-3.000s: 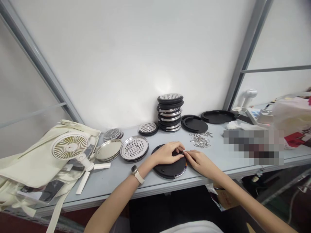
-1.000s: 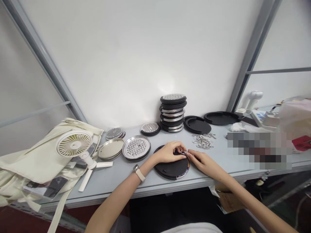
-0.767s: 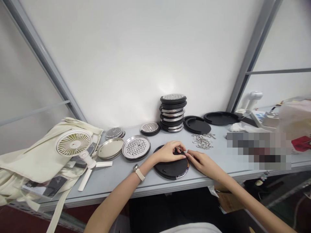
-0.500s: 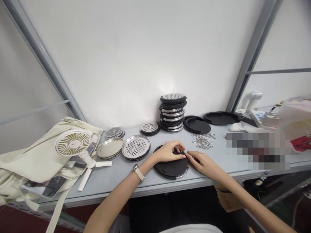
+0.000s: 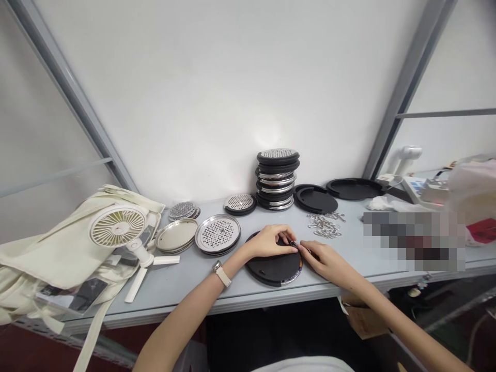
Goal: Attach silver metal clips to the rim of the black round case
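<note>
A black round disc (image 5: 275,271) with a colourful patterned strip along its right edge lies near the front of the table. My left hand (image 5: 273,240) reaches over its far side, with thumb and fingertips pinching a small metal wire clip (image 5: 294,244) at the upper right rim. From the right, my right hand (image 5: 323,261) meets it, fingers closed at the same rim beside the clip. What lies between the right fingertips is mostly hidden. Loose metal wire clips (image 5: 324,226) are heaped just beyond my right hand.
Grater-like perforated discs (image 5: 217,234) and plain metal discs (image 5: 176,235) are stacked at left. Behind stands a tall stack (image 5: 276,181) of discs, with black holders (image 5: 315,199) beside it. A white fan (image 5: 118,227) and cream bag (image 5: 50,248) occupy the left end.
Both hands stay at the disc's rim with almost the same grip. The whole view shifts very slightly; nothing else visibly moves.
</note>
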Tool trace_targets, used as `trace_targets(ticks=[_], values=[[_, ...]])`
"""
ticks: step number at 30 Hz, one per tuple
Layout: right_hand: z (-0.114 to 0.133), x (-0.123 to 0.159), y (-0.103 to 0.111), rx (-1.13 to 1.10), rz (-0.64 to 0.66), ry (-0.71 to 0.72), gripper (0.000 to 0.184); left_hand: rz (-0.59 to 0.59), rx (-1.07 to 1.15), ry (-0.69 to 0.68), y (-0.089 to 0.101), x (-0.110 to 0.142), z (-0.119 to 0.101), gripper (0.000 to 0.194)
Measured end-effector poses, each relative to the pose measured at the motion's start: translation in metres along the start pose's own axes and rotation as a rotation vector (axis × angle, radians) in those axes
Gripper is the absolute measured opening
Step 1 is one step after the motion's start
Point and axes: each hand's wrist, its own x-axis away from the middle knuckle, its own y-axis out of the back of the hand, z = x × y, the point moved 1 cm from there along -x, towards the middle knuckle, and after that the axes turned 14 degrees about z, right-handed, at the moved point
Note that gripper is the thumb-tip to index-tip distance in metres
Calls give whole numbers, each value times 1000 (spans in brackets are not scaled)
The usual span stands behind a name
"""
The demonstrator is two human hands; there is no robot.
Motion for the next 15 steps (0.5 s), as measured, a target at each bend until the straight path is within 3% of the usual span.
trace_targets(ticks=[8,15], values=[[1,0,-1,9,-4,-5,39,-3,-17,5,0,0,0,33],[3,0,0,10,3,-14,40,-17,-26,-1,-1,-1,1,29]])
